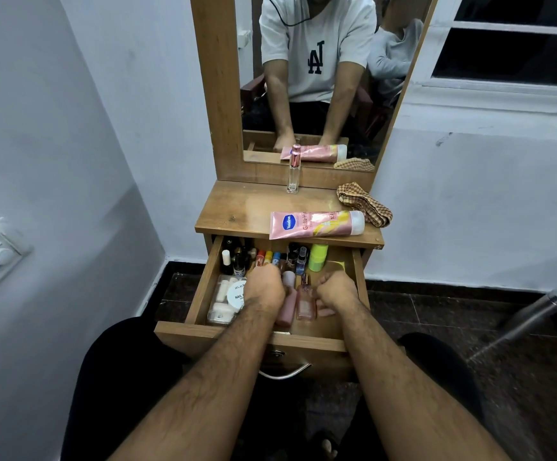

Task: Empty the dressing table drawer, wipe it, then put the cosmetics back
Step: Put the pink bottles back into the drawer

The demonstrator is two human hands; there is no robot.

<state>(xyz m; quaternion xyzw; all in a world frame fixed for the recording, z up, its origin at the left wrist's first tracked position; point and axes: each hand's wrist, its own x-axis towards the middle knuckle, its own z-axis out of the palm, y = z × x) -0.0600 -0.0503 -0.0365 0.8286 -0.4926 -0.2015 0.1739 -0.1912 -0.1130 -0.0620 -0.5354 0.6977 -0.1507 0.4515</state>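
Observation:
The wooden drawer point(200, 294) of the dressing table is pulled open towards me and holds several cosmetics. My left hand point(265, 289) is inside it, fingers curled round a pink bottle with a pale cap point(286, 309) that lies on its side. My right hand point(335, 291) is curled beside a pink glass perfume bottle point(305, 302), with the thumb and fingers pinching its right side. Nail polish bottles point(237, 261), small coloured tubes point(268, 257), a lime green container point(318, 257) and a clear box with a white nail remover jar point(228, 299) fill the rest.
On the table top point(237, 207) stand a clear perfume bottle with a pink cap point(293, 174), a pink Vaseline tube point(317, 223) lying flat and a checked cloth point(365, 202) at the right. A mirror point(310, 78) rises behind. A metal chair leg point(533, 316) is at the right.

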